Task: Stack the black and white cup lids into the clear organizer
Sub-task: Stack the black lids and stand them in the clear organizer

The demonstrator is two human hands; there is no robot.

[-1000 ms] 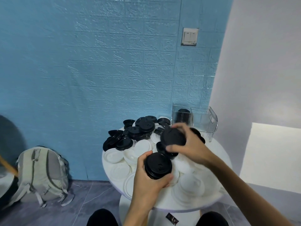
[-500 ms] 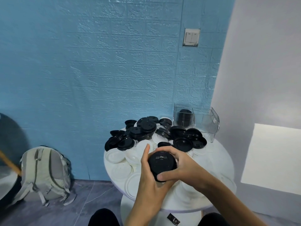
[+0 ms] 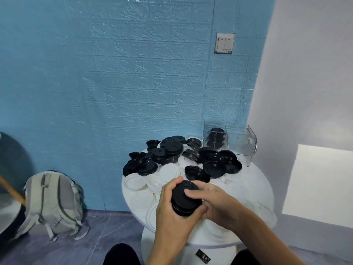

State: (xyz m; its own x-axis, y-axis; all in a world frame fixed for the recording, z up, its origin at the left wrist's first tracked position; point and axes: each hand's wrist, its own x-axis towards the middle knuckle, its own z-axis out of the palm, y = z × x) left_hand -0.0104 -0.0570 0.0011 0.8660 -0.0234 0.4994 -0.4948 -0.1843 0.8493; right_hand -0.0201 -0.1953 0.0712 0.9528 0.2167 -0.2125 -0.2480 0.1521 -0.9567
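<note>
Your left hand (image 3: 172,213) grips a short stack of black lids (image 3: 186,200) above the near edge of the round white table (image 3: 254,188), while your right hand (image 3: 214,202) curls around the stack's top and far side. Between you and the clear organizer (image 3: 234,143), which stands at the table's far edge holding a few black lids, lies a loose heap of black lids (image 3: 181,153) over scattered white lids (image 3: 145,185). A grey backpack (image 3: 51,202) leans against the blue wall (image 3: 114,83).
</note>
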